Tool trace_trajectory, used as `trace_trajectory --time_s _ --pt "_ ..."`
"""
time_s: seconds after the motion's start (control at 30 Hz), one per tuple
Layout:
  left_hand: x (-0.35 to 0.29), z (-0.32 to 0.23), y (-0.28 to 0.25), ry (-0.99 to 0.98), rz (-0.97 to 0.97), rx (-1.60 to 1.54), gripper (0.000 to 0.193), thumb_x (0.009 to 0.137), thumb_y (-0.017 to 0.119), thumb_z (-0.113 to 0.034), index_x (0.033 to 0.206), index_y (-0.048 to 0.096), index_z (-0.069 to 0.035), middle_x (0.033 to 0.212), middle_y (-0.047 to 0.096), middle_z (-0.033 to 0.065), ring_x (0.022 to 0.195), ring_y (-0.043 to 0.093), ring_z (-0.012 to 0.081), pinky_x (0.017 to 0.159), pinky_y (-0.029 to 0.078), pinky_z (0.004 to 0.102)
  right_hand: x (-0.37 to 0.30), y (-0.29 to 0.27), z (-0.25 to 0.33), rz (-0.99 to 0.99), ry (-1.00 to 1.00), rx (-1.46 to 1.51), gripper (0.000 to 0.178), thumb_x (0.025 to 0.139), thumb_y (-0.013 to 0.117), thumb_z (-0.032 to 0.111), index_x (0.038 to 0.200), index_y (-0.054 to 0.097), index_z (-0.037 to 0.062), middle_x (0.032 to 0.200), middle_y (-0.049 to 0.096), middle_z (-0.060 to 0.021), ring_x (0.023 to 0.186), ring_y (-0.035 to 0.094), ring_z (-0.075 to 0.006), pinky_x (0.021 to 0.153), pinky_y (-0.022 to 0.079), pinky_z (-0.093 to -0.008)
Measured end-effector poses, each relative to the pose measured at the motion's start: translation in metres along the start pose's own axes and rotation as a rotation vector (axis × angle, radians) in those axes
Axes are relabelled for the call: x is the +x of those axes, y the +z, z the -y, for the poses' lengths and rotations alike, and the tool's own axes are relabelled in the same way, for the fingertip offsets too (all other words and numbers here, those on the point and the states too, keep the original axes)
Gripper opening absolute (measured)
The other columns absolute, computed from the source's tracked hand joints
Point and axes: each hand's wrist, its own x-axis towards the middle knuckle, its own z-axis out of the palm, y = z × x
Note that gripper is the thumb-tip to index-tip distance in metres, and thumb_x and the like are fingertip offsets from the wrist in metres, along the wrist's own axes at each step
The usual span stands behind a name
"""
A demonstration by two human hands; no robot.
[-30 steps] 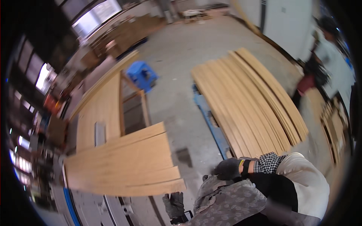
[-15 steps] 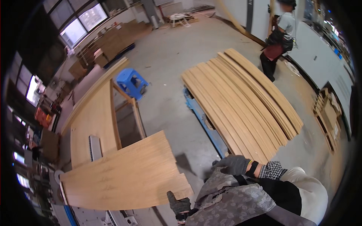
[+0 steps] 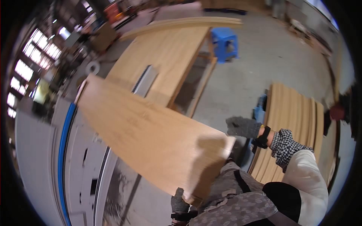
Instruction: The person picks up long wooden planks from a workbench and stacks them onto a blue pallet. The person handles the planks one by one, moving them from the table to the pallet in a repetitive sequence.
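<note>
A large wood-grain board [image 3: 151,132] reaches from my waist toward the far left. My left hand [image 3: 180,201], in a dark grey glove, is closed on the board's near corner, its thumb on top. My right hand [image 3: 243,127], gloved in grey, is held just beyond the board's right corner, its fingers loosely bent and apart, with nothing seen in them. Shadow falls across the near end of the board. The board's far end lies by a grey machine with a blue strip [image 3: 66,150].
Behind the board stands a worktable with a wood panel [image 3: 169,49], bearing a grey metal piece [image 3: 145,81] and long strips [image 3: 181,24]. A blue stool [image 3: 225,44] is beside it. Stacked wood planks [image 3: 290,124] rest at the right. A person [image 3: 337,113] is partly visible at the right edge.
My view has turned left, so the table and stool now appear further right. My right hand has moved from beside my waist out to the board's right corner. The left still grips the board.
</note>
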Motion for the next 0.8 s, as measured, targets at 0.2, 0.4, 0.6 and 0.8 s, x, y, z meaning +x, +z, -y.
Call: trace_trajectory --time_s 0.2,0.4,0.6,0.8 --pt "-0.029 -0.006 0.044 -0.011 -0.417 -0.006 0.040 0.081 0.070 -0.015 0.115 0.052 -0.003 0.094 0.064 0.0068 0.079 0.061 0.0163 0.069 0.051 0.0299 0.030 0.028 -0.010 0.112 -0.242 0.171 0.055 0.083 0.067 0.039 0.122 0.055 0.0031 0.118 0.059 -0.0190 0.112 0.054 -0.0292 0.093 0.043 -0.0393" --pt "-0.045 0.006 0.055 -0.014 -0.445 0.028 0.039 0.081 0.071 -0.018 0.113 0.054 -0.004 0.092 0.064 0.0068 0.077 0.061 0.0146 0.067 0.050 0.0287 0.013 0.007 0.039 0.116 -0.289 0.298 0.057 0.072 0.075 0.040 0.113 0.061 0.0032 0.106 0.065 -0.0166 0.096 0.062 -0.0291 0.082 0.048 -0.0359" --pt "-0.034 0.009 0.063 0.015 -0.394 -0.040 0.030 0.080 0.071 -0.019 0.103 0.056 -0.006 0.072 0.063 0.0055 0.054 0.058 0.0153 0.048 0.046 0.0268 0.019 0.067 0.044 0.190 -0.261 0.346 0.060 0.071 0.077 0.034 0.117 0.058 0.0009 0.109 0.064 -0.0135 0.101 0.058 -0.0224 0.088 0.044 -0.0340" --pt "-0.046 -0.005 0.059 0.024 -0.363 0.048 0.029 0.078 0.070 -0.017 0.100 0.056 -0.004 0.070 0.062 0.0051 0.055 0.058 0.0148 0.048 0.045 0.0271 0.002 0.045 0.088 0.364 -0.187 0.516 0.053 0.074 0.076 0.037 0.110 0.063 0.0004 0.096 0.068 -0.0104 0.086 0.063 -0.0183 0.076 0.049 -0.0306"
